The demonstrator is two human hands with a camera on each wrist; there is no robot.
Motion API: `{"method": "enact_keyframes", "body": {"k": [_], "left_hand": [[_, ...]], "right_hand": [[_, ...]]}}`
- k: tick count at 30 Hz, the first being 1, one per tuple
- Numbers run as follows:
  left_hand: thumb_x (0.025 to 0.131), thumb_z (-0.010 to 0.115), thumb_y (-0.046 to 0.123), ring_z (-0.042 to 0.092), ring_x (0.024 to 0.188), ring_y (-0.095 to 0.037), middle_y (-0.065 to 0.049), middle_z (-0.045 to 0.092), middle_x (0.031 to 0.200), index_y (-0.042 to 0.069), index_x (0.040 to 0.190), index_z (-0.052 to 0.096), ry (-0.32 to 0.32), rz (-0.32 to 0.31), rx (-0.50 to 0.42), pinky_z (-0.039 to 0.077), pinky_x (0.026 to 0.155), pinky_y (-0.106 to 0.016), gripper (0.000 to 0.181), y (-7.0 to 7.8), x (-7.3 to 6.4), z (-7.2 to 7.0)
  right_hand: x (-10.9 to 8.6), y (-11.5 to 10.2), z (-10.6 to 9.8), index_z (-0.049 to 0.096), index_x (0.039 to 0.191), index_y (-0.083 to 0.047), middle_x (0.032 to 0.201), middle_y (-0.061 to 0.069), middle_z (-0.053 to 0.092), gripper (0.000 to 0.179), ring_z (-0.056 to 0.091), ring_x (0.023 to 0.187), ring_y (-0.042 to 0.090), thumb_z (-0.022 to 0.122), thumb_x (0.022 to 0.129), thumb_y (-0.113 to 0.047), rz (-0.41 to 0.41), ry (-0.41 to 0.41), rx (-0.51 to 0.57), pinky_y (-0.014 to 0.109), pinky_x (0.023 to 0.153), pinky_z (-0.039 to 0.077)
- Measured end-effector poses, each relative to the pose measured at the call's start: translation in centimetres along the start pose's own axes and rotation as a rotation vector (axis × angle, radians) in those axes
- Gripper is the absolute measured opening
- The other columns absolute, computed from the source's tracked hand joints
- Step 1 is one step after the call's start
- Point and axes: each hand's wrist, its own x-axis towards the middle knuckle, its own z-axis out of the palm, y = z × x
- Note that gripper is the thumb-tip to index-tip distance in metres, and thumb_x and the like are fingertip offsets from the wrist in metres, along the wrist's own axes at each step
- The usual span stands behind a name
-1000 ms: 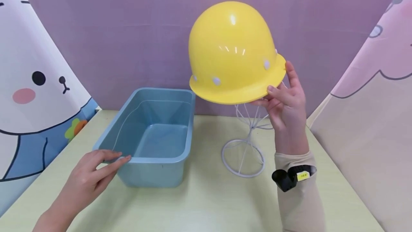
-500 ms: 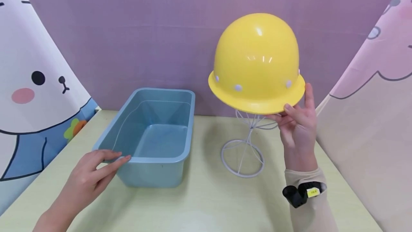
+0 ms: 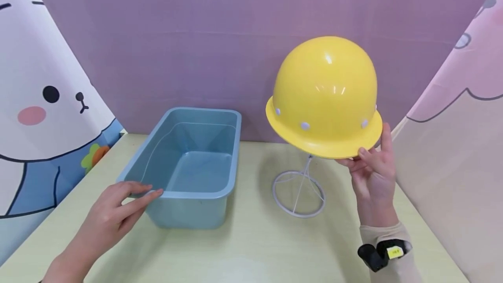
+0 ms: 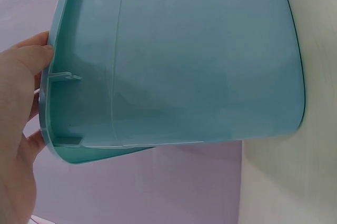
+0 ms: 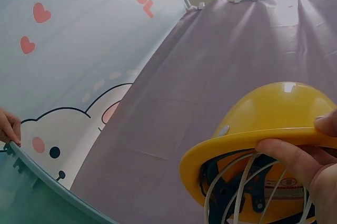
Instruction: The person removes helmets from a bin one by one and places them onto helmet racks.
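My right hand (image 3: 374, 176) grips the brim of a yellow hard hat (image 3: 325, 95), thumb on top and fingers underneath. The hat sits slightly tilted over a white wire stand (image 3: 300, 216), whose upper part it hides in the head view. From the right wrist, the curved wires (image 5: 239, 190) show going up inside the hat, beside its dark inner straps (image 5: 258, 195). On the left, my left hand (image 3: 105, 218) holds the near left rim of a blue plastic bin (image 3: 192, 195). A fingertip (image 4: 43, 53) lies against the rim's outer side, with other fingers behind it.
The bin, with nothing inside, stands upright on the pale table (image 3: 251, 248), left of the stand. A purple curtain (image 3: 196, 47) hangs behind, and printed cloths (image 3: 51, 77) flank both sides. A black wrist camera (image 3: 373, 257) sits on the right sleeve.
My right hand has moved right and down with the hard hat, which now covers the stand's upper wires. The left hand stays on the bin's rim.
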Motion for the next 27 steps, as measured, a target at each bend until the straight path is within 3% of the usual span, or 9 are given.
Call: {"method": "enact_keyframes", "body": {"k": [5, 10, 12, 17, 27], "left_hand": [[0.109, 0.041, 0.034, 0.061, 0.085, -0.024, -0.009, 0.069, 0.095, 0.008, 0.104, 0.079, -0.006, -0.013, -0.002, 0.034, 0.096, -0.013, 0.046, 0.0, -0.1, 0.1], [0.109, 0.041, 0.035, 0.061, 0.085, -0.024, -0.009, 0.069, 0.095, 0.009, 0.104, 0.079, -0.009, -0.018, 0.001, 0.034, 0.096, -0.013, 0.046, -0.1, -0.2, 0.1], [0.109, 0.040, 0.035, 0.061, 0.085, -0.024, -0.009, 0.069, 0.095, 0.009, 0.104, 0.079, -0.009, -0.019, 0.002, 0.034, 0.096, -0.014, 0.047, -0.1, -0.2, 0.1], [0.109, 0.041, 0.035, 0.060, 0.085, -0.024, -0.009, 0.069, 0.095, 0.008, 0.104, 0.079, -0.005, -0.024, 0.002, 0.035, 0.095, -0.014, 0.047, 0.0, -0.3, 0.1], [0.109, 0.041, 0.035, 0.060, 0.085, -0.023, -0.007, 0.069, 0.097, 0.008, 0.105, 0.078, -0.006, -0.023, -0.008, 0.034, 0.096, -0.014, 0.046, 0.1, -0.2, 0.1]], "right_hand": [[-0.7, -0.3, -0.6, 0.010, 0.155, -0.011, 0.143, 0.035, 0.039, 0.080, 0.062, 0.103, 0.055, 0.021, 0.088, 0.030, -0.007, -0.036, 0.021, 0.062, 0.068, 0.052], [-1.1, -0.5, -1.4, 0.018, 0.144, 0.004, 0.134, 0.038, 0.044, 0.062, 0.060, 0.103, 0.058, 0.017, 0.087, 0.029, 0.047, -0.111, 0.060, 0.065, 0.070, 0.050], [-1.4, -0.6, -1.7, 0.019, 0.144, 0.003, 0.133, 0.038, 0.046, 0.062, 0.060, 0.104, 0.057, 0.017, 0.088, 0.029, 0.072, -0.110, 0.070, 0.066, 0.072, 0.049], [-2.4, -0.8, -1.9, 0.017, 0.150, -0.007, 0.135, 0.035, 0.049, 0.068, 0.062, 0.103, 0.053, 0.020, 0.090, 0.026, 0.111, -0.018, 0.066, 0.064, 0.074, 0.052], [-3.3, -0.8, -1.9, 0.011, 0.150, -0.011, 0.134, 0.032, 0.051, 0.068, 0.062, 0.106, 0.051, 0.016, 0.092, 0.023, 0.105, 0.037, 0.045, 0.062, 0.077, 0.052]]}}
